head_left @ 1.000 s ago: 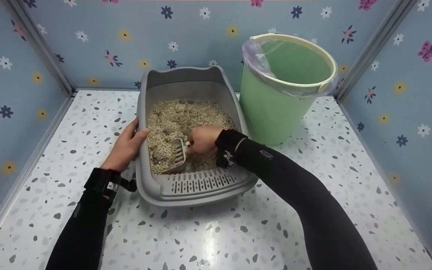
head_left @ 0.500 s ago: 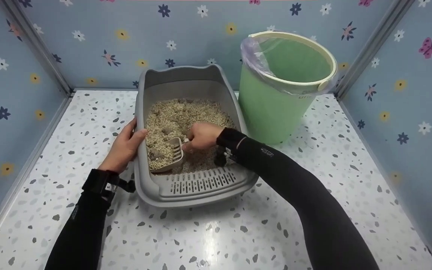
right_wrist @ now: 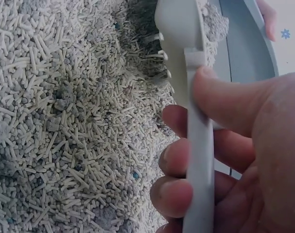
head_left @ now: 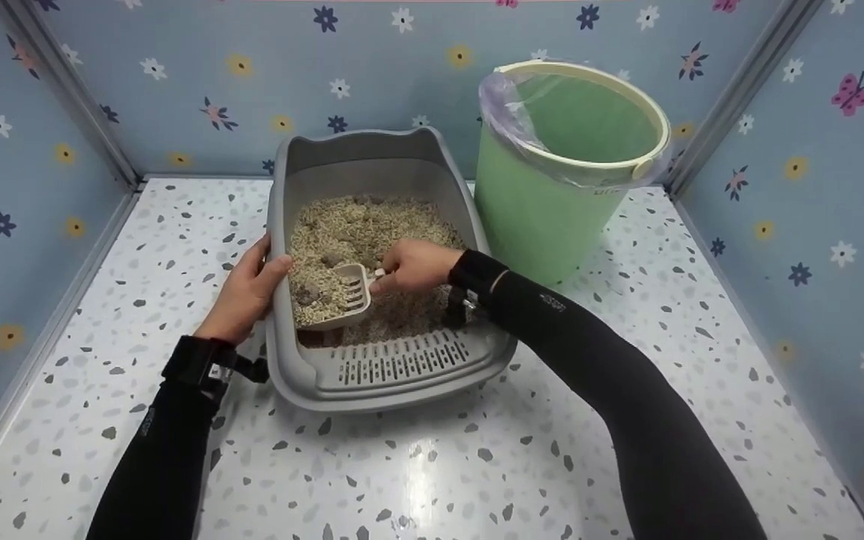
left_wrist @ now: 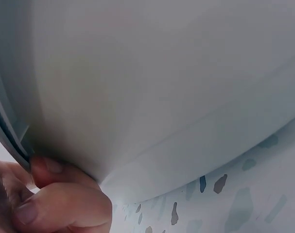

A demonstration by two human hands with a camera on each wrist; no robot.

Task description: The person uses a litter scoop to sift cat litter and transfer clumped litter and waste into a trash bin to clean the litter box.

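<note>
A grey litter box [head_left: 394, 401] holds a bed of pellet litter [head_left: 372, 217] with darker clumps in it. My right hand [head_left: 418, 266] grips the handle of a pale slotted litter scoop [head_left: 357, 289]; in the right wrist view the thumb lies along the handle [right_wrist: 200, 160] and the fingers curl round it. Litter and a dark clump [head_left: 304, 292] lie in and around the scoop, near the box's left wall. My left hand [head_left: 244, 296] holds the box's left rim, thumb on top. Its curled fingers [left_wrist: 74, 204] show below the rim in the left wrist view.
A green bin [head_left: 537, 210] with a purple-tinted liner bag [head_left: 503, 112] stands close to the box's right side. A slotted step [head_left: 402, 360] forms the box's front. Flower-patterned panels [head_left: 199, 67] enclose the speckled surface [head_left: 327, 472] at the back and sides.
My right hand has raised the scoop slightly and tilted it, with litter now lying in it. A reddish-brown patch of the box floor shows at the front left. The left hand keeps its hold.
</note>
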